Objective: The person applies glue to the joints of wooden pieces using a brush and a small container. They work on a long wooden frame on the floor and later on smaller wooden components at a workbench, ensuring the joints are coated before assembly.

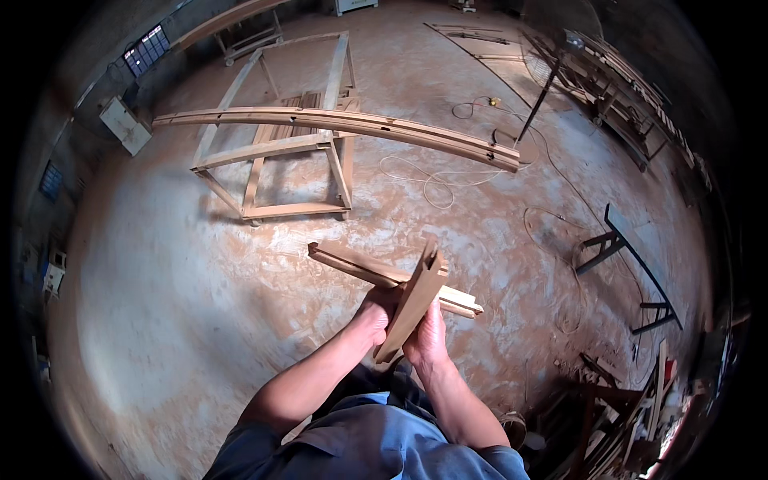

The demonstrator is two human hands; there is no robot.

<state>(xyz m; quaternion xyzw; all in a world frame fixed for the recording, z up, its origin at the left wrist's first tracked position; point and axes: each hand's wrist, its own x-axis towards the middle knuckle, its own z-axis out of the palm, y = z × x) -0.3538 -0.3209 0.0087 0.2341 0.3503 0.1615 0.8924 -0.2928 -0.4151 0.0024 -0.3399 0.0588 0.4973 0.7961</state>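
Both my hands grip short lengths of milled wood in front of my body. One grooved wooden piece (415,300) points away from me, its notched end outward. Under it a second wooden piece (354,264) lies crosswise, with its cut ends sticking out left and right. My left hand (379,309) is closed at the left side, where the two pieces cross. Against the right side of the upper piece is my right hand (429,336). My fingers are largely hidden behind the wood, and I cannot tell whether the pieces are joined.
Ahead stands a wheeled frame cart (264,157) with a long grooved beam (360,124) across it. Cables (441,180) loop over the floor. To the right are a pedestal fan (537,99), a narrow dark bench (639,264) and a heap of wood offcuts (624,414).
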